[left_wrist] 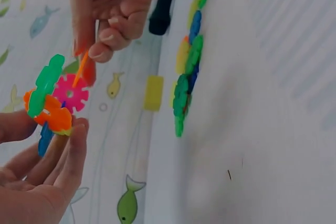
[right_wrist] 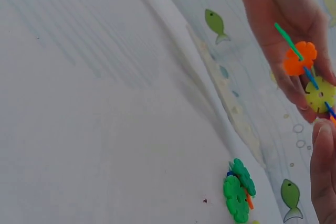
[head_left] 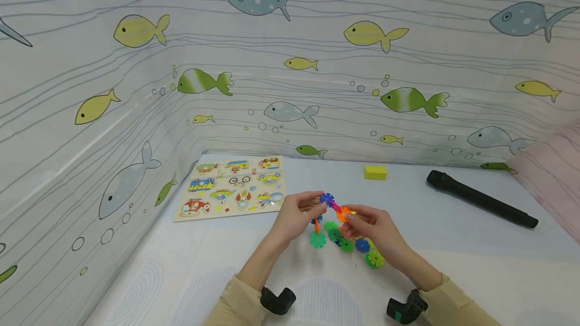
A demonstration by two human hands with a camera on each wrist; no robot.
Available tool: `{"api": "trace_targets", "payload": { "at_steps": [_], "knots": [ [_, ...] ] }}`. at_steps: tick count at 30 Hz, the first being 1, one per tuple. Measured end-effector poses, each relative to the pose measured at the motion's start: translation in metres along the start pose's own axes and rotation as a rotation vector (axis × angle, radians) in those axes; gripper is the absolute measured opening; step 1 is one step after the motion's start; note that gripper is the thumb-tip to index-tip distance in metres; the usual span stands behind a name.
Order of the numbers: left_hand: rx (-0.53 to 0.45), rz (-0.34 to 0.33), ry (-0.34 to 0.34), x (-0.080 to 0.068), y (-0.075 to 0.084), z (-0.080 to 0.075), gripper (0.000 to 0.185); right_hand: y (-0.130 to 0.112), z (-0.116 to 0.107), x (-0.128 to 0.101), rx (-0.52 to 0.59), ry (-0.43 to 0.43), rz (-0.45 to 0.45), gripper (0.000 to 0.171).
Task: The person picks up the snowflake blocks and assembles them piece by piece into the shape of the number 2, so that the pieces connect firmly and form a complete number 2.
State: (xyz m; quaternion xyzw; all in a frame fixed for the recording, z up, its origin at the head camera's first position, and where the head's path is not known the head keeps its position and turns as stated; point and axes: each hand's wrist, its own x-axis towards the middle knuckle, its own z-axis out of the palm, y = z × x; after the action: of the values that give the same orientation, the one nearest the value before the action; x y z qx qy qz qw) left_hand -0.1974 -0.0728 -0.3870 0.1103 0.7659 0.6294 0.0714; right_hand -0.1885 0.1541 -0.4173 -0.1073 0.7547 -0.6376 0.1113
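Head view shows both hands raised just above the counter point(head_left: 453, 275), joining interlocking plastic flower discs. Left hand point(head_left: 296, 215) pinches a small cluster of joined discs point(head_left: 327, 201), blue, pink and orange. Right hand point(head_left: 373, 228) pinches an orange disc point(head_left: 343, 213) at the cluster's 4 o'clock edge. Only a few pieces look joined; a pile of loose discs point(head_left: 358, 246) lies below the hands. A picture puzzle board point(head_left: 231, 187) sits at 10 o'clock.

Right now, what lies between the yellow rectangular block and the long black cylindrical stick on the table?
Nothing: in the head view, bare white table separates the yellow rectangular block and long black cylindrical stick.
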Motion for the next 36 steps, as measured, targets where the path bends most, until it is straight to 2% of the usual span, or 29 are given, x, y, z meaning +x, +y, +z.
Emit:
{"api": "trace_targets", "payload": {
  "at_steps": [7, 14, 23, 28, 32, 36],
  "knots": [
    [-0.011, -0.024, -0.017, 0.0012, -0.0025, 0.0009, 0.040, -0.0007, -0.0005, 0.0004, 0.000, 0.051, -0.004, 0.043],
    [0.032, -0.067, -0.053, 0.0020, -0.0034, 0.0024, 0.041, -0.0035, -0.0027, -0.0001, -0.013, 0.083, 0.006, 0.036],
    [0.024, -0.021, -0.154, 0.0012, -0.0057, 0.0055, 0.034, -0.0041, -0.0029, -0.0029, -0.006, 0.015, -0.014, 0.038],
    [-0.007, -0.019, -0.197, -0.0002, -0.0051, 0.0069, 0.032, -0.0036, -0.0030, -0.0023, -0.007, 0.019, -0.007, 0.036],
    [-0.017, -0.010, -0.221, -0.0009, -0.0051, 0.0079, 0.032, -0.0031, -0.0036, -0.0015, -0.007, 0.028, 0.001, 0.034],
    [-0.006, 0.005, -0.218, -0.0008, -0.0061, 0.0085, 0.032, -0.0020, -0.0048, -0.0002, -0.013, 0.026, 0.000, 0.035]
  ]
}}
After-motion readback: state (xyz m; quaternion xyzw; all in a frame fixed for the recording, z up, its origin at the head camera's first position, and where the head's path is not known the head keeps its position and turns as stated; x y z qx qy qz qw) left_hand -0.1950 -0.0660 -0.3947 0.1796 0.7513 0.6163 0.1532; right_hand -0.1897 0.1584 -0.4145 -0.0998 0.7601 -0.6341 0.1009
